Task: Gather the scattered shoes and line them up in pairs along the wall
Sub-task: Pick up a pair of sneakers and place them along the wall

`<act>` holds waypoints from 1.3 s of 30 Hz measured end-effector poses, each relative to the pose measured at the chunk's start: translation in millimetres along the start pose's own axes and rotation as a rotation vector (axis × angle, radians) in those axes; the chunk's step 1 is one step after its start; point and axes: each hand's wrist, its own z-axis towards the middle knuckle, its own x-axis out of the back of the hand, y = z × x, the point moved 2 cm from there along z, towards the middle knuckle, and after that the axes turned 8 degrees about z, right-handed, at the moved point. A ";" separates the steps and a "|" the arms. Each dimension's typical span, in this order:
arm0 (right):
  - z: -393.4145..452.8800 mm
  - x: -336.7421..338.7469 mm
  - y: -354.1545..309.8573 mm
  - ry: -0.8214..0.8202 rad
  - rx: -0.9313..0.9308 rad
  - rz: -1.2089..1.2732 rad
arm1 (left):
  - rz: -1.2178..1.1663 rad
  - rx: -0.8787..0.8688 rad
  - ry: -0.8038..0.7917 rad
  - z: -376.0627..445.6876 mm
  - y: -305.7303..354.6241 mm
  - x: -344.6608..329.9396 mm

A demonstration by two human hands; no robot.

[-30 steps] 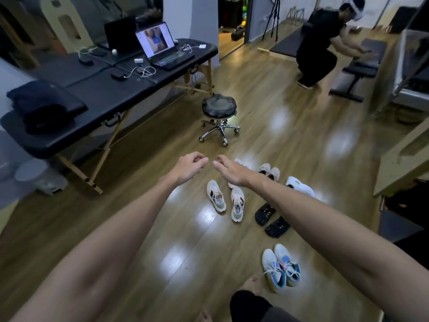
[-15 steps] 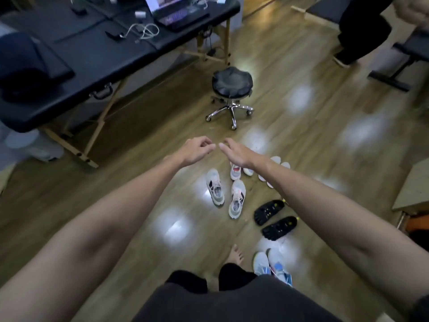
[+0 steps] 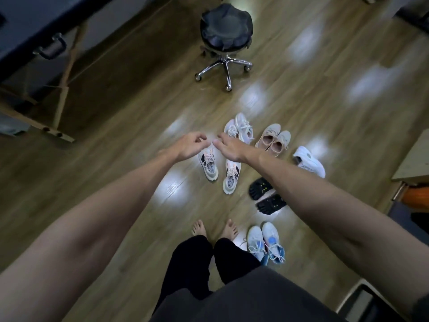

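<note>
Since half a second ago my view has tipped further down: the black round rolling stool (image 3: pixel 226 27) has slid up toward the top edge, the shoes sit fuller in view, and both bare feet now show. My left hand (image 3: pixel 189 147) and right hand (image 3: pixel 229 148) remain stretched out together above the floor.

The shoes lie scattered on the glossy wooden plank floor (image 3: pixel 116 135), none along a wall. Nearest under my hands is the pair of grey-white knit sneakers with orange laces (image 3: pixel 220 169); beyond them a pale lavender pair (image 3: pixel 240 129), a beige-pink pair (image 3: pixel 274 139), a lone white shoe (image 3: pixel 308 160), black toe shoes (image 3: pixel 265 197) and light blue sneakers (image 3: pixel 265 244).

I judge the knit sneakers light and soft-sided with firmer soles; hooking fingers inside the heel collar should carry each securely.

Both hands are empty, fingers loosely curled, touching nothing.
</note>
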 end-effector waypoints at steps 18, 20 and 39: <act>305.7 -197.2 294.4 -0.161 -0.249 0.184 | -0.035 0.093 -0.144 320.9 -224.7 -265.7; 329.1 -217.2 323.7 -0.212 -0.317 0.213 | -0.037 0.120 -0.167 351.1 -249.8 -296.0; 393.4 -249.7 387.7 -0.247 -0.325 -0.201 | 0.497 -0.052 -0.125 421.3 -299.8 -342.3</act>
